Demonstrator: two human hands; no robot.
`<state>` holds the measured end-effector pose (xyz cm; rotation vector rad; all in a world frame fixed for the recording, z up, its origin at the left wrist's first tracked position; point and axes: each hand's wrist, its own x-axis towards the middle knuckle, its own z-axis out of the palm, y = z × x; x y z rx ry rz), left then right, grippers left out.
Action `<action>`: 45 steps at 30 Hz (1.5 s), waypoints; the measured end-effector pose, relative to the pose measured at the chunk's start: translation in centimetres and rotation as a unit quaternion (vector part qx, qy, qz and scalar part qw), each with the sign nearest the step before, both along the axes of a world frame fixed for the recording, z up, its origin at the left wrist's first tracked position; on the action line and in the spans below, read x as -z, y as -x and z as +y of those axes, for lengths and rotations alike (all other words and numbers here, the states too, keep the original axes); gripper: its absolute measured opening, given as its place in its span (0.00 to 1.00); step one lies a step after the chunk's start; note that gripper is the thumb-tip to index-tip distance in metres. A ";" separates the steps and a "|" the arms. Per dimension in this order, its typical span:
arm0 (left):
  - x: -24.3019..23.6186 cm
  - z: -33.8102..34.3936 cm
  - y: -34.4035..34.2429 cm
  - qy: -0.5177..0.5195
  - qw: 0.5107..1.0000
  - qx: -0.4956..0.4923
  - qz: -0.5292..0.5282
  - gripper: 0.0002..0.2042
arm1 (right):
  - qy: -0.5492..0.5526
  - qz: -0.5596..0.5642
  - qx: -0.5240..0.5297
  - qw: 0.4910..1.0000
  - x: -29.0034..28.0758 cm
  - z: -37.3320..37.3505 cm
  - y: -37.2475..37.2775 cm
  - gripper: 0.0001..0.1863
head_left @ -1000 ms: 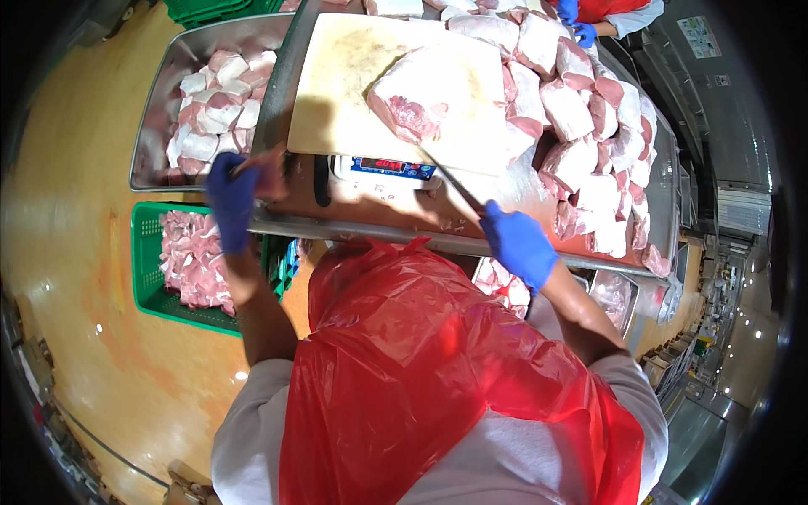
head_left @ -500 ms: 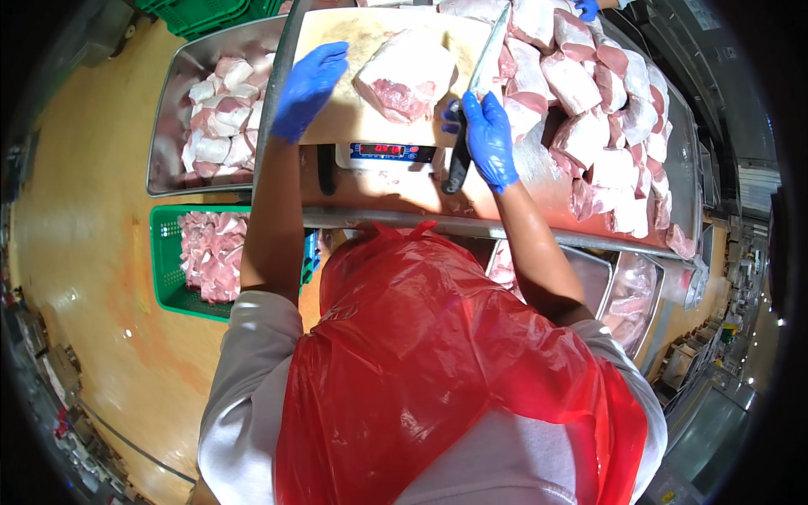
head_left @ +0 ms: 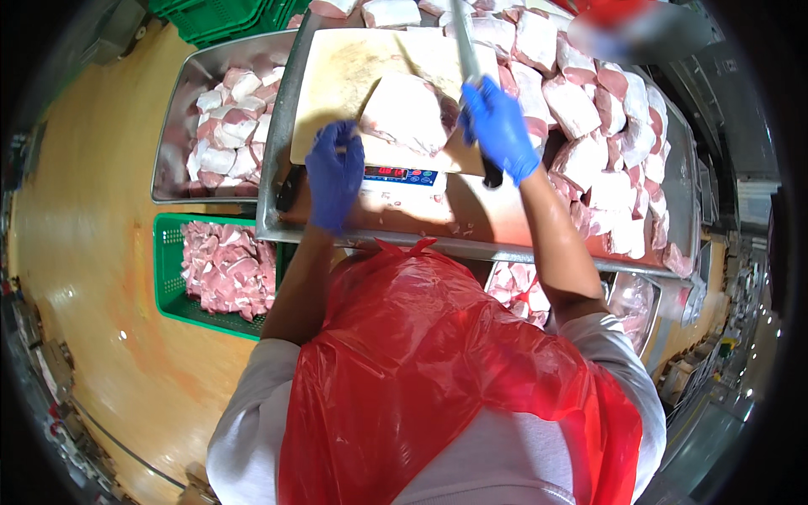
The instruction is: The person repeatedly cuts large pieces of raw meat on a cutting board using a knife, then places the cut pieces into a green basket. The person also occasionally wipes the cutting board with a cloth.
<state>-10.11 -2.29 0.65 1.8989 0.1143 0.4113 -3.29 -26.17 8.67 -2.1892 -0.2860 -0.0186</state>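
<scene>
A large slab of raw pink meat (head_left: 406,114) lies on a pale cutting board (head_left: 345,76) that rests on a scale with a red-digit display (head_left: 401,174). My left hand (head_left: 334,172), in a blue glove, hangs with fingers apart just left of the slab at the board's near edge, holding nothing. My right hand (head_left: 498,126), also blue-gloved, is closed on a knife handle; the long blade (head_left: 463,42) points away, along the slab's right side.
Many raw meat chunks (head_left: 589,118) pile on the metal table (head_left: 471,244) to the right. A steel tray (head_left: 172,126) of cut meat stands at left, a green crate (head_left: 168,278) of meat below it. My red plastic apron (head_left: 438,379) fills the foreground.
My left hand has drawn back from the top of the slab to the board's near edge. My right hand has shifted up with the knife beside the meat. The view moved closer.
</scene>
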 end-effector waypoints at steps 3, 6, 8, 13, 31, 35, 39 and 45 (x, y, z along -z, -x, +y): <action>-1.7 0.0 -1.5 0.024 0.999 0.009 -0.047 0.11 | 0.084 -0.078 -0.041 0.993 1.9 4.1 4.5 0.14; 0.6 0.3 -2.3 -0.012 0.996 0.019 -0.086 0.09 | 0.146 0.031 -0.055 0.987 1.3 7.9 4.6 0.12; 0.3 0.0 -2.2 -0.050 0.994 0.002 -0.098 0.07 | 0.109 -0.044 -0.092 0.989 2.4 8.9 3.2 0.14; 0.6 0.5 -1.8 -0.008 0.999 -0.004 -0.049 0.05 | 0.211 -0.036 -0.115 0.970 2.1 9.7 3.9 0.12; 1.7 -5.4 3.1 -0.083 0.991 -0.031 -0.104 0.10 | 0.282 -0.135 -0.054 0.948 3.3 1.1 9.7 0.09; 3.9 -4.5 2.9 -0.055 0.986 0.021 -0.159 0.09 | 0.312 -0.101 -0.067 0.942 3.3 5.0 9.2 0.10; 5.2 -4.8 3.2 -0.058 0.989 0.013 -0.133 0.07 | 0.361 -0.060 -0.099 0.925 4.2 4.5 9.0 0.12; 6.0 -0.3 3.6 -0.172 0.976 -0.060 -0.118 0.09 | 0.507 0.023 -0.153 0.848 4.1 -6.6 11.8 0.12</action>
